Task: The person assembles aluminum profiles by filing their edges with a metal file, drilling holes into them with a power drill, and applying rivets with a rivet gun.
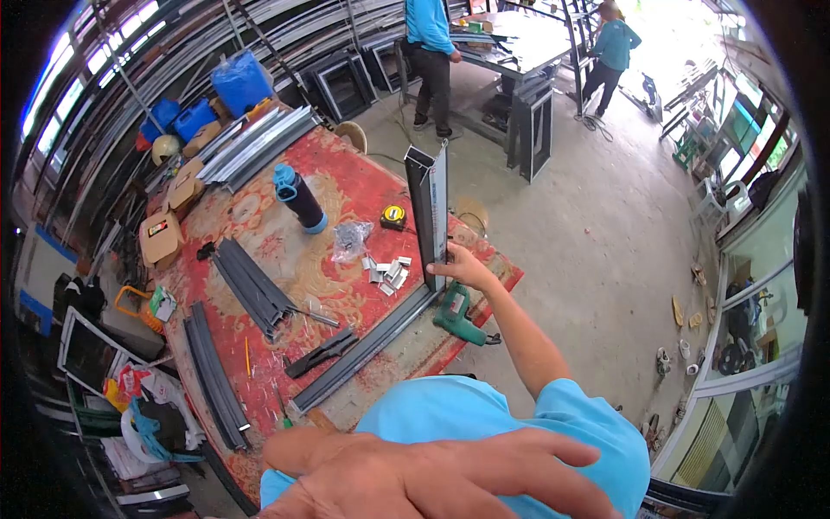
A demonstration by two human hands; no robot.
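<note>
My right hand (467, 266) is closed around the lower part of a dark metal profile (425, 212), which stands upright near the table edge. Below it, a long dark profile (367, 350) lies flat along the table's front side. A green power drill (460, 316) rests just beside my right hand. Close to the camera, my left hand (432, 476) is open with its fingers spread, holding nothing. Several small metal pieces (389, 274) lie left of the upright profile, near a yellow tape measure (393, 217) and a clear plastic bag (352, 240).
The red worktable (303, 346) also carries a dark bottle (301, 201), dark strips (251, 285), more strips (213, 372), a pencil (247, 356) and a cardboard box (161, 240). Two people in blue shirts, one person (428, 52) by another table, stand beyond. Frames (532, 130) lean there.
</note>
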